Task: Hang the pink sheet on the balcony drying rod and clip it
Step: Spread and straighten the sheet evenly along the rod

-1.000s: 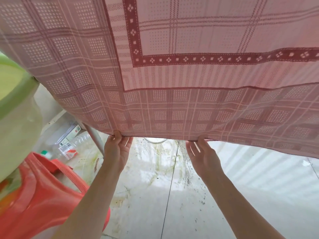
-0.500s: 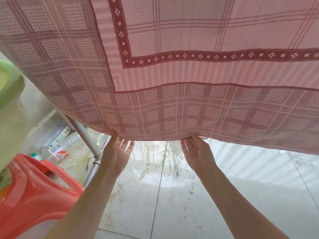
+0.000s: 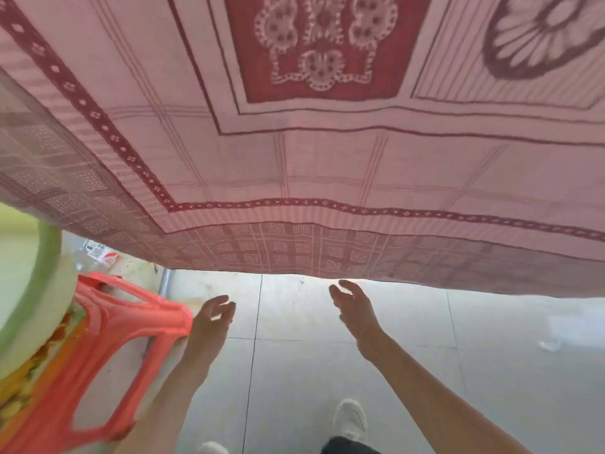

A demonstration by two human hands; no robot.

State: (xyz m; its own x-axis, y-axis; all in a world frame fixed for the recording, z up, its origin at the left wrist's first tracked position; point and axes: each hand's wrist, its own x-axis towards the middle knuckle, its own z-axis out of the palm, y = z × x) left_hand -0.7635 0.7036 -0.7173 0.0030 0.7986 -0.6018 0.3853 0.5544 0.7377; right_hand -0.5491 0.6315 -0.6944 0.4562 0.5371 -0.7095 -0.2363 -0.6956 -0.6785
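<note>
Both hands point(image 3: 212, 317) point(image 3: 355, 308) below pink sheet point(image 3: 294, 158)

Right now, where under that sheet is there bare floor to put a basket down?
Bare tile floor lies between the left hand and right hand, below the pink sheet hem, and on to the right. The left side is crowded by the orange stool and green-rimmed basin.

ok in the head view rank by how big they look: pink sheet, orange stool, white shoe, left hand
1. pink sheet, fills the upper frame.
2. orange stool, though it sits near the camera.
3. left hand and white shoe look about alike; the hand is nearer, so unranked.
</note>
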